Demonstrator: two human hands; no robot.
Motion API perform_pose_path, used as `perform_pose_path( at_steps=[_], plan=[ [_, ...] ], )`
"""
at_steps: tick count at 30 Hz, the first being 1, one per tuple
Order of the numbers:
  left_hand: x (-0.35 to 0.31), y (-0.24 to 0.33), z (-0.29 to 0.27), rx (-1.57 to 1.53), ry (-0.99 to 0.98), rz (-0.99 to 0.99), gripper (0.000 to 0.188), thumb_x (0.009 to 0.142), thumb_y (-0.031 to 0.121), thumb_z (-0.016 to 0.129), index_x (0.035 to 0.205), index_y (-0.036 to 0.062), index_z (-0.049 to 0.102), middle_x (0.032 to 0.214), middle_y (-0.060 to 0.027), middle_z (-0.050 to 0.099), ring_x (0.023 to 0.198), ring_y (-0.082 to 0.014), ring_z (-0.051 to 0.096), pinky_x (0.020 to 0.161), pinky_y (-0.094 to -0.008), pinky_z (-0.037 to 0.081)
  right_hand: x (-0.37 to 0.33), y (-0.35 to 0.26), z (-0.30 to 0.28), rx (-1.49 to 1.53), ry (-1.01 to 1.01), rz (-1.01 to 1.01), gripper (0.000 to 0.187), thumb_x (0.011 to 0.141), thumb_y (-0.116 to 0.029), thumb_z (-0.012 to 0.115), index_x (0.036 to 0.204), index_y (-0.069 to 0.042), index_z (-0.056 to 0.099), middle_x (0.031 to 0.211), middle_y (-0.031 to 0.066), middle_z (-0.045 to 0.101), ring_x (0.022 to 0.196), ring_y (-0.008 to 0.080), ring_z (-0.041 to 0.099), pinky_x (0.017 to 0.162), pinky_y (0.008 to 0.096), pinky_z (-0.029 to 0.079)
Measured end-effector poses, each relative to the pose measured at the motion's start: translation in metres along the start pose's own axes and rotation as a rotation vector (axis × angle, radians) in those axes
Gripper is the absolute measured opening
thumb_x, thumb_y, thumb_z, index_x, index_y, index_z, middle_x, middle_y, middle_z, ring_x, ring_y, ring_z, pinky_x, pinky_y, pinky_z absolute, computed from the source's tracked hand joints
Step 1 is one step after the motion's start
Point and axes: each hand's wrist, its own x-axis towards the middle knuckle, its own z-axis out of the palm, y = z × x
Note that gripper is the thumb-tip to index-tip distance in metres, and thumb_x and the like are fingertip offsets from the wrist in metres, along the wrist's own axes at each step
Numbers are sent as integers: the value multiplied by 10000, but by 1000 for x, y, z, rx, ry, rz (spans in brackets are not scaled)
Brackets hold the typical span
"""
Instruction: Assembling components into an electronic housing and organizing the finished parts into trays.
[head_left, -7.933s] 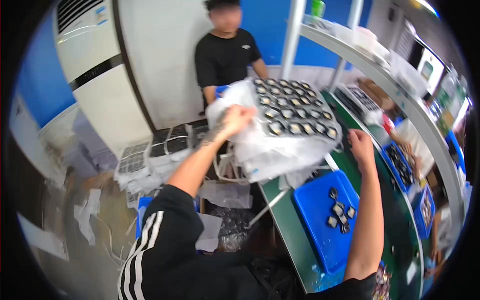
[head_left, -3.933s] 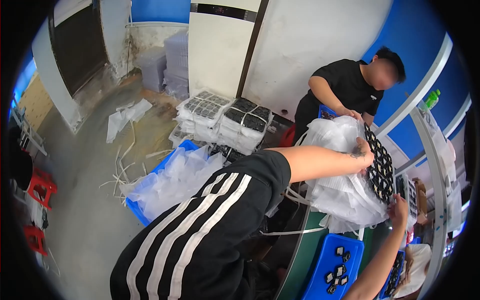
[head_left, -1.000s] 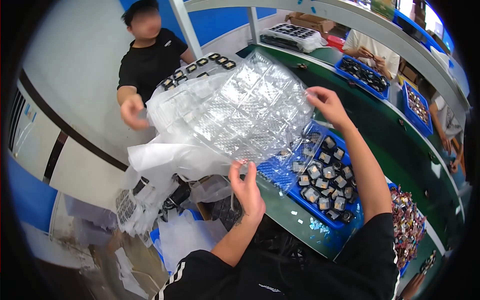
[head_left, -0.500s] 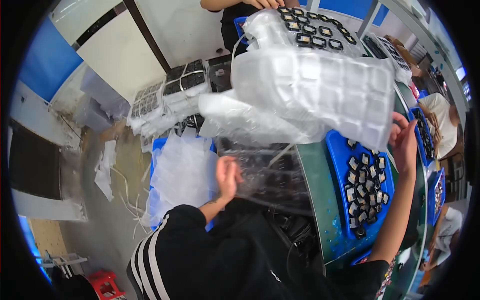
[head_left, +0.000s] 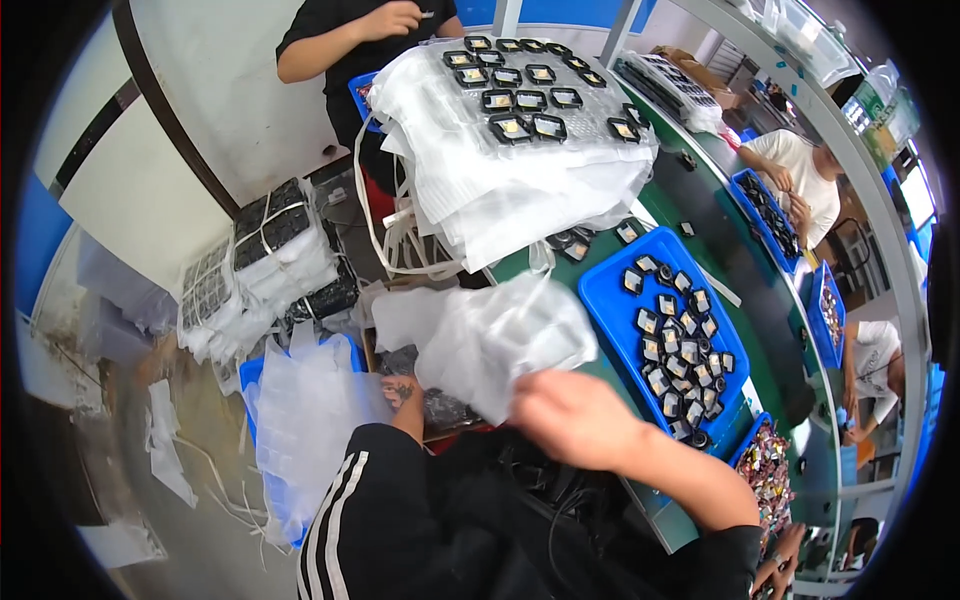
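Observation:
My right hand (head_left: 570, 418), blurred by motion, is closed at the edge of a crumpled translucent white plastic sheet (head_left: 500, 335). The sheet hangs in front of me over a box of dark plastic. To its left, my left hand (head_left: 402, 392) is beside thin white sheets (head_left: 320, 410) heaped in a blue crate (head_left: 250, 375). Its fingers are mostly hidden there. Ahead, a clear pocketed tray (head_left: 580, 110) lies on a stack of white sheets (head_left: 460, 190). Several black-framed parts (head_left: 530, 100) sit in its pockets.
A blue tray (head_left: 590, 285) of small black parts lies on the green bench (head_left: 655, 195) at right. Strapped bundles (head_left: 275, 235) stand on the floor at left. A co-worker's hand (head_left: 392, 20) is behind the stack; others sit across the bench. A metal frame post (head_left: 620, 30) rises there.
The translucent sheet has come down from over the stack toward me, uncovering the parts. My right hand has moved left and inward; my left hand is now at the white sheets. The view has shifted.

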Motion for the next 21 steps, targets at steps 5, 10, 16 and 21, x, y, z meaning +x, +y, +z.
perform_pose_path(
  at_steps=[5,10,16,21],
  plan=[
    [-55,42,-62,-322,-18,-83,367,936,230,575,1237,28,521,979,-107,639,902,-256,613,784,-384,509,10,4,72,-76,-256,-33,145,777,-114,550,895,-30,563,921,90,587,892,252,618,782,339,492],
    [-104,79,-109,-622,-92,-233,414,918,239,603,1255,13,526,1015,-119,639,947,-274,609,836,-394,498,22,25,127,181,-220,-82,159,785,-85,588,919,0,570,895,140,589,863,327,629,787,408,510],
    [-88,-126,-328,417,1021,-80,580,897,261,642,1306,-74,403,1241,-244,544,1081,-355,581,872,-405,487,47,32,65,199,-23,-188,148,800,-132,659,927,-63,629,839,89,608,775,300,627,673,409,514],
    [-99,-140,-321,580,687,-626,571,863,265,660,1278,-66,451,1173,-342,549,1054,-441,581,872,-453,472,29,116,-5,-331,380,506,167,759,-167,714,838,-37,645,857,153,628,844,349,606,756,438,501]
  ],
)
